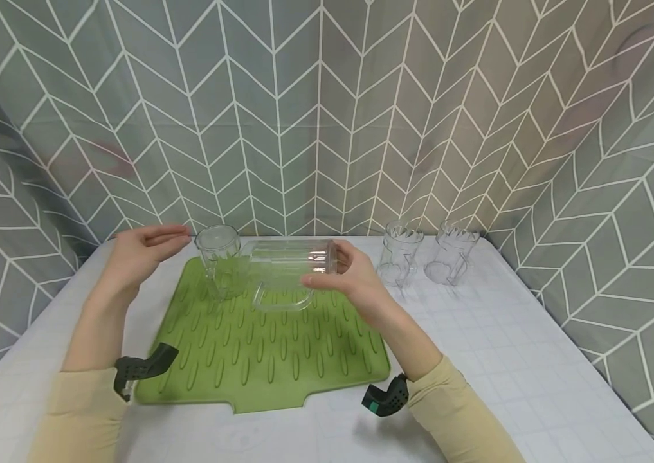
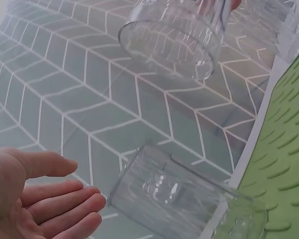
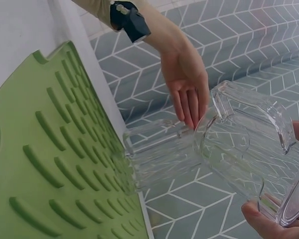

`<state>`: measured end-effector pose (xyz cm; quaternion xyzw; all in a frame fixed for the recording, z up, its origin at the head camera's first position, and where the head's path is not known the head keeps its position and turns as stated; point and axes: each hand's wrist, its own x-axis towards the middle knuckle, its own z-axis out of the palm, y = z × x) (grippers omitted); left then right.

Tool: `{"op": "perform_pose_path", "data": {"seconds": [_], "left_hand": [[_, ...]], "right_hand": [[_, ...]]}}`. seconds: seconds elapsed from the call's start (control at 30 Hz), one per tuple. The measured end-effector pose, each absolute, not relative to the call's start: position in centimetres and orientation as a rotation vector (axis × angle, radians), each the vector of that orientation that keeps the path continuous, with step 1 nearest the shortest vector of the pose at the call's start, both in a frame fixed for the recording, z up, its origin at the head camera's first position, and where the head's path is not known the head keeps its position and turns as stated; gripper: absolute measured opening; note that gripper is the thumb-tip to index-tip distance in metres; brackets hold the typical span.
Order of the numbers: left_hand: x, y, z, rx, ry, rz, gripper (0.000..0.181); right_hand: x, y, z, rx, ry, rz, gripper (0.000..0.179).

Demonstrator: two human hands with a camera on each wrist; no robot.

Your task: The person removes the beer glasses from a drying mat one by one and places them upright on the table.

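My right hand [image 1: 355, 280] grips a clear glass mug [image 1: 286, 263] around its base end. The mug lies sideways in the air over the green ribbed mat [image 1: 271, 354], its mouth toward the left and its handle hanging down. A second glass mug [image 1: 218, 260] stands at the mat's back left corner. Just left of that one is my left hand [image 1: 144, 254], fingers extended and holding nothing. In the left wrist view, the left fingertips [image 2: 97, 204] come close to the rim of the standing mug [image 2: 164, 199].
Two more glass mugs, one nearer [image 1: 399, 254] and one farther right [image 1: 451, 254], stand on the white tabletop [image 1: 477, 379] right of the mat. A patterned grey curtain [image 1: 303, 116] hangs behind the table and along both sides.
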<state>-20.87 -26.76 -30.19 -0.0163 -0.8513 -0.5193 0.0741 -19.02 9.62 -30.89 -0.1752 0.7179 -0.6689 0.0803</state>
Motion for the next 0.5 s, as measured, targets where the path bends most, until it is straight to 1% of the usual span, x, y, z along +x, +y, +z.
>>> {"op": "perform_pose_path", "data": {"seconds": [0.17,0.27,0.5], "left_hand": [[-20.5,-25.7,-29.6,-0.106,-2.554,-1.543,0.058],[-20.2,-24.9,-29.3,-0.145,-2.557,-1.518,0.055],[-20.1,-22.2,-29.0,-0.327,-2.591,-1.537,0.047]], "right_hand": [[-19.0,10.0,-30.5,-0.520,2.154,-2.019,0.082],[-18.9,10.1,-30.3,-0.514,2.152,-2.029,0.082],[-18.7,10.5,-29.8,-0.503,2.154,-2.049,0.084]]}}
